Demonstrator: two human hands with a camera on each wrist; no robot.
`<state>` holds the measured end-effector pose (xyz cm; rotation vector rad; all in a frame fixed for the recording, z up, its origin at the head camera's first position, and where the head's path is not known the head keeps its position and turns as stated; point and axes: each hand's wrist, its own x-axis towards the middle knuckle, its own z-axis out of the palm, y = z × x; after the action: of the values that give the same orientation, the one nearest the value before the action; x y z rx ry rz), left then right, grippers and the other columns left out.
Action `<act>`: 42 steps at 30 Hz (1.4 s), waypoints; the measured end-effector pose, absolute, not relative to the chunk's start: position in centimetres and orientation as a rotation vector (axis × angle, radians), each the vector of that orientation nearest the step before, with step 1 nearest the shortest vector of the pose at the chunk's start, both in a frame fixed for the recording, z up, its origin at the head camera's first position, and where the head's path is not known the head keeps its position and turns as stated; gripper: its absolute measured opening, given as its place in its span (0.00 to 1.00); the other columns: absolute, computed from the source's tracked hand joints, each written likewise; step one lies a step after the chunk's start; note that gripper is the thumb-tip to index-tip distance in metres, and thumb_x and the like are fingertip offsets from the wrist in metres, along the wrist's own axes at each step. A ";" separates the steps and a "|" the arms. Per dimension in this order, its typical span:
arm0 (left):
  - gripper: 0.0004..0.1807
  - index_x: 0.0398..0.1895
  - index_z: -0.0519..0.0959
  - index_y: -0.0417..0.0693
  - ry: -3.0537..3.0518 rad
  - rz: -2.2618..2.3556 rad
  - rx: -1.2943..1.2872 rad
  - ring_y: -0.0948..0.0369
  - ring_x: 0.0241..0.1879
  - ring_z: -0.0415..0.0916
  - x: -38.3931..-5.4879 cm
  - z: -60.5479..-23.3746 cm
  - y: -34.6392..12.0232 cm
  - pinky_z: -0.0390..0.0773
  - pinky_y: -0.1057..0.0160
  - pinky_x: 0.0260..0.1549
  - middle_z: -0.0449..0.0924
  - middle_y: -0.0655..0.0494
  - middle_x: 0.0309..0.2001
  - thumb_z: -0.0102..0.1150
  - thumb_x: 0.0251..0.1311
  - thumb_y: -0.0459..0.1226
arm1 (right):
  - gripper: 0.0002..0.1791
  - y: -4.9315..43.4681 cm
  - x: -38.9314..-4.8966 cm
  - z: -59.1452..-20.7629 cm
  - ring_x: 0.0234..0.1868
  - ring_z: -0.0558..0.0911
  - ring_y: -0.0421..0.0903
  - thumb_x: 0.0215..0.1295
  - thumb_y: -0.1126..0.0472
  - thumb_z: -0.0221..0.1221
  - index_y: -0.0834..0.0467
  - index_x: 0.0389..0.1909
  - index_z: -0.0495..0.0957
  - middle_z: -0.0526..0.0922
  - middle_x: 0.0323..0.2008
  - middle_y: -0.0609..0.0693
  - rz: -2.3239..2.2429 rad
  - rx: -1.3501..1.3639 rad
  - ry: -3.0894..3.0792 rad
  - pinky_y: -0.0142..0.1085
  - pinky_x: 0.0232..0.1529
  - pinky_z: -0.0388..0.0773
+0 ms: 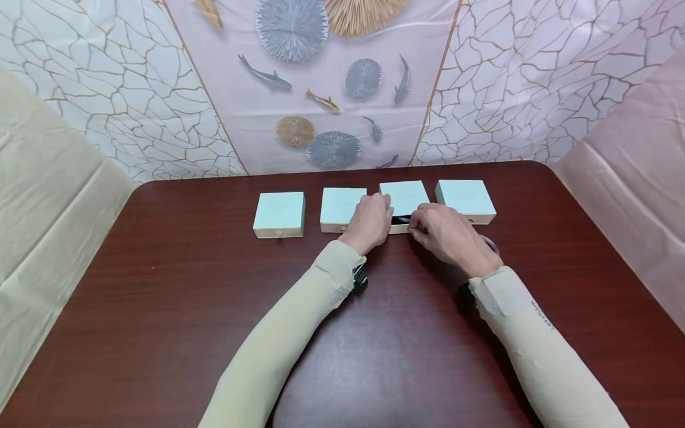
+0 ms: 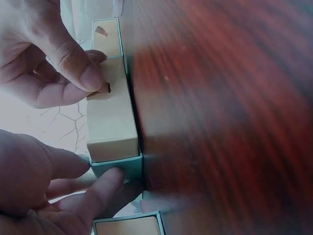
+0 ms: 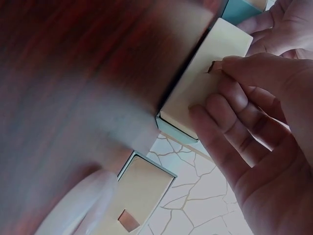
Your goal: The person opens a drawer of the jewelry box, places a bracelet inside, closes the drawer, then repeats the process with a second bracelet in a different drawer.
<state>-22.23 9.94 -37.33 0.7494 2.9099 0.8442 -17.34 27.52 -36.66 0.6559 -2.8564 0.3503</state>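
Note:
A light teal box [image 1: 404,197], third in a row, has its cream drawer [image 2: 111,120] pulled partway out toward the person. My left hand [image 1: 370,220] grips this box's sleeve from its left side, thumb and fingers on opposite faces. With thumb and index finger, my right hand [image 1: 444,233] pinches the small pull tab [image 3: 215,67] on the drawer front. Its other fingers curl beside the drawer's right end. Through the gap between sleeve and drawer front, a dark interior shows with a greyish curved thing [image 1: 404,219], mostly hidden.
Matching closed boxes stand on both sides: a far-left box [image 1: 279,209], a box [image 1: 339,205] partly behind the left hand, and a right-hand box [image 1: 465,197]. A pale purplish curved piece [image 1: 490,244] shows beside the right wrist. All rest on the dark red-brown table [image 1: 160,309], near its back edge.

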 end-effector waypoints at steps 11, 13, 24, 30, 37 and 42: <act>0.16 0.27 0.71 0.45 2.909 0.857 0.729 0.54 0.25 0.76 -22.1 -37.6 9.9 0.68 0.67 0.23 0.71 0.50 0.22 0.47 0.79 0.36 | 0.03 27.3 -17.5 -36.9 0.38 0.85 0.51 0.63 0.68 0.64 0.60 0.34 0.86 0.87 0.35 0.52 0.349 0.634 -2.884 0.46 0.41 0.83; 0.16 0.28 0.72 0.45 2.903 0.859 0.740 0.55 0.23 0.76 -22.1 -37.6 9.9 0.67 0.68 0.23 0.71 0.50 0.22 0.46 0.79 0.35 | 0.03 27.3 -17.5 -36.8 0.38 0.86 0.51 0.63 0.68 0.64 0.60 0.33 0.86 0.87 0.35 0.52 0.348 0.630 -2.888 0.46 0.41 0.83; 0.16 0.28 0.72 0.45 2.902 0.866 0.737 0.56 0.23 0.75 -22.1 -37.5 9.9 0.68 0.68 0.23 0.71 0.49 0.22 0.46 0.79 0.35 | 0.04 27.2 -17.8 -36.5 0.37 0.86 0.51 0.63 0.68 0.63 0.59 0.33 0.86 0.88 0.34 0.52 0.347 0.608 -2.915 0.46 0.41 0.83; 0.15 0.28 0.72 0.45 2.906 0.854 0.753 0.56 0.23 0.75 -22.1 -37.4 9.9 0.68 0.68 0.22 0.72 0.49 0.23 0.46 0.79 0.36 | 0.04 27.2 -17.9 -36.4 0.37 0.86 0.51 0.63 0.68 0.63 0.60 0.33 0.86 0.88 0.33 0.51 0.355 0.602 -2.907 0.47 0.41 0.83; 0.16 0.28 0.72 0.44 2.906 0.869 0.753 0.56 0.23 0.75 -22.2 -37.3 9.9 0.67 0.68 0.22 0.71 0.49 0.23 0.46 0.79 0.35 | 0.05 27.2 -17.9 -36.3 0.38 0.86 0.51 0.63 0.69 0.62 0.60 0.33 0.86 0.88 0.34 0.52 0.363 0.600 -2.902 0.47 0.41 0.83; 0.16 0.27 0.72 0.44 2.909 0.868 0.744 0.55 0.23 0.75 -22.2 -37.3 9.9 0.67 0.68 0.23 0.71 0.49 0.23 0.46 0.79 0.36 | 0.05 27.2 -18.0 -36.3 0.38 0.86 0.52 0.63 0.68 0.62 0.60 0.33 0.86 0.88 0.35 0.53 0.365 0.603 -2.893 0.47 0.42 0.83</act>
<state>-22.25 9.90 -37.28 0.7438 2.9087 0.8681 -17.98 27.24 -36.33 0.6033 -2.8934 0.3649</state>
